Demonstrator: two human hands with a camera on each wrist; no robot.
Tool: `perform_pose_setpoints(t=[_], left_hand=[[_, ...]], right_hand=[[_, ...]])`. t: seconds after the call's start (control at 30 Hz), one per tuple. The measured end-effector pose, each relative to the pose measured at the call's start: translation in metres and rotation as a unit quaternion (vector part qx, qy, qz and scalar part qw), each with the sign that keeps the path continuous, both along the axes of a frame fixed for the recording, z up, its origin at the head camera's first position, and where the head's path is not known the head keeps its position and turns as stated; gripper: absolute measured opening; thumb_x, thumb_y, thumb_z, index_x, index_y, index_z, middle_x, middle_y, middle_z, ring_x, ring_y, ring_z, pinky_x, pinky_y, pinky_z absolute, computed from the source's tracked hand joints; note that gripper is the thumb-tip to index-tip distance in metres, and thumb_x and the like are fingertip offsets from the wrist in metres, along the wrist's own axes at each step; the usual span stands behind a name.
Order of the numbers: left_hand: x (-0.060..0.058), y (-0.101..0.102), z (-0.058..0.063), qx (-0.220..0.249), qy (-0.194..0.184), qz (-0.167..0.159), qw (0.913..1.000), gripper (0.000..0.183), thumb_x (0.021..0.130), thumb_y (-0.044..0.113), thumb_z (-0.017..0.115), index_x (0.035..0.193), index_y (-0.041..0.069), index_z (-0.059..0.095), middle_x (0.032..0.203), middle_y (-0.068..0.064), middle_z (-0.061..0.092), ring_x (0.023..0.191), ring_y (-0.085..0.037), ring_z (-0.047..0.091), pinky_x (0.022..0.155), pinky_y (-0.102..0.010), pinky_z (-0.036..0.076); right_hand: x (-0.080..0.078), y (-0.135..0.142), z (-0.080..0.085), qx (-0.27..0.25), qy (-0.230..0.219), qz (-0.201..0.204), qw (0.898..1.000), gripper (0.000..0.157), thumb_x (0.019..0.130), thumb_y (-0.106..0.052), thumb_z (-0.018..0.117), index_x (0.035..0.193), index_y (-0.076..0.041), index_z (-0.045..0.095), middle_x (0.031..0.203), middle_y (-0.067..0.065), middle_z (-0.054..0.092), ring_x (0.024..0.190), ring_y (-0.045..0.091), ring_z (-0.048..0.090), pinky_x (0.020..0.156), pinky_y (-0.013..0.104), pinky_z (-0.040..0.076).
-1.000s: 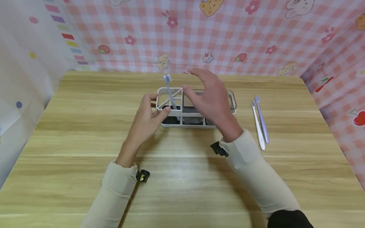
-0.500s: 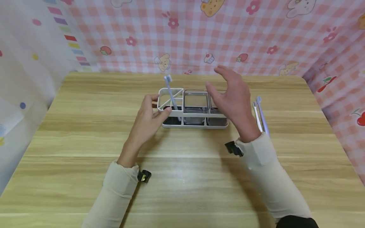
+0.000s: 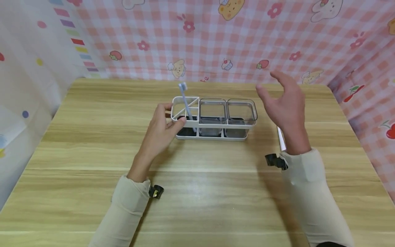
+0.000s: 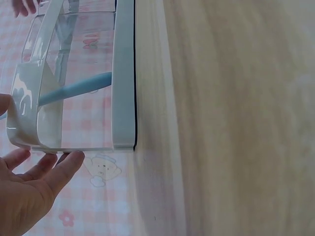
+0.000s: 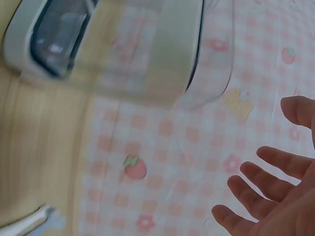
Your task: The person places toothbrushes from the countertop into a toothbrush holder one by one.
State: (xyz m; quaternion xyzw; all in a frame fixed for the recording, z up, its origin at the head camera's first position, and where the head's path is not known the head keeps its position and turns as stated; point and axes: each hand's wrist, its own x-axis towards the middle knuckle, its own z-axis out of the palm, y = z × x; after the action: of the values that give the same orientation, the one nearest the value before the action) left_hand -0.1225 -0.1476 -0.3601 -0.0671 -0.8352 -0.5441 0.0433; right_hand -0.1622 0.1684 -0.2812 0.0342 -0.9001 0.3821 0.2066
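A white toothbrush holder (image 3: 222, 126) stands on the table, with a slotted section at its left end and two clear cups, one of them a right-hand cup (image 3: 242, 101). My left hand (image 3: 158, 128) grips the slotted end, thumb on the front rim and fingers around the outer side. A blue toothbrush (image 3: 186, 103) leans in that section, bristles up; its handle (image 4: 81, 88) also shows in the left wrist view. Right of the holder, my right hand (image 3: 287, 106) is raised with fingers spread and nothing in it. Beneath it lies a white toothbrush (image 3: 281, 139), partly hidden.
The wooden table (image 3: 197, 206) ends at the back against a pink checked cloth (image 3: 210, 41). In the right wrist view, a pale blue brush head (image 5: 51, 223) lies beside the white toothbrush.
My right hand has moved right, from above the clear cups to over the toothbrushes on the table, now mostly covering them. My left hand keeps its grip on the holder.
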Motion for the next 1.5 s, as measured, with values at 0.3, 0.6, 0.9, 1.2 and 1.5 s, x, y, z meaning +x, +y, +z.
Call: perform_pose_setpoints(t=[0.3,0.6,0.9,1.2,1.5], left_hand=[[0.002,0.0,0.0,-0.002,-0.004,-0.001,1.0,0.061,0.097,0.031,0.067,0.141,0.0,0.04,0.137,-0.016,0.047,0.119,-0.027,0.05,0.103,-0.035,0.052],[0.002,0.0,0.002,-0.006,0.008,-0.008,0.9999,0.06,0.097,0.032,0.067,0.14,0.0,0.041,0.137,-0.014,0.046,0.118,-0.027,0.05,0.102,-0.035,0.053],[0.0,0.002,0.002,-0.002,0.005,-0.009,1.0,0.059,0.097,0.03,0.068,0.14,-0.001,0.041,0.137,-0.014,0.047,0.119,-0.028,0.05,0.102,-0.035,0.053],[0.0,0.001,0.0,0.002,0.0,-0.008,1.0,0.059,0.097,0.029,0.068,0.14,-0.001,0.04,0.135,-0.015,0.047,0.119,-0.028,0.05,0.103,-0.035,0.052],[0.001,0.002,-0.001,0.002,-0.002,-0.011,0.9999,0.059,0.097,0.029,0.068,0.141,0.0,0.04,0.135,-0.014,0.047,0.119,-0.028,0.049,0.104,-0.036,0.051]], right_hand=[[-0.003,0.035,-0.01,0.007,-0.016,-0.043,0.999,0.054,0.096,-0.033,0.067,0.14,-0.003,0.059,0.143,0.017,0.056,0.129,0.036,0.051,0.108,0.052,0.043],[-0.004,0.065,-0.022,0.0,-0.086,-0.076,0.993,0.063,0.098,-0.045,0.061,0.148,-0.008,0.052,0.15,0.014,0.049,0.132,0.038,0.05,0.103,0.056,0.046],[-0.009,0.083,-0.039,0.002,-0.156,-0.077,0.985,0.07,0.097,-0.053,0.056,0.147,-0.004,0.051,0.144,0.023,0.052,0.123,0.043,0.056,0.086,0.043,0.049],[-0.013,0.097,-0.057,-0.036,-0.25,-0.047,0.967,0.083,0.096,-0.062,0.053,0.151,-0.001,0.044,0.148,0.026,0.046,0.129,0.043,0.05,0.071,0.021,0.047],[-0.016,0.108,-0.076,-0.02,-0.311,-0.021,0.95,0.082,0.099,-0.058,0.05,0.151,0.005,0.04,0.147,0.034,0.043,0.129,0.047,0.046,0.1,0.052,0.048]])
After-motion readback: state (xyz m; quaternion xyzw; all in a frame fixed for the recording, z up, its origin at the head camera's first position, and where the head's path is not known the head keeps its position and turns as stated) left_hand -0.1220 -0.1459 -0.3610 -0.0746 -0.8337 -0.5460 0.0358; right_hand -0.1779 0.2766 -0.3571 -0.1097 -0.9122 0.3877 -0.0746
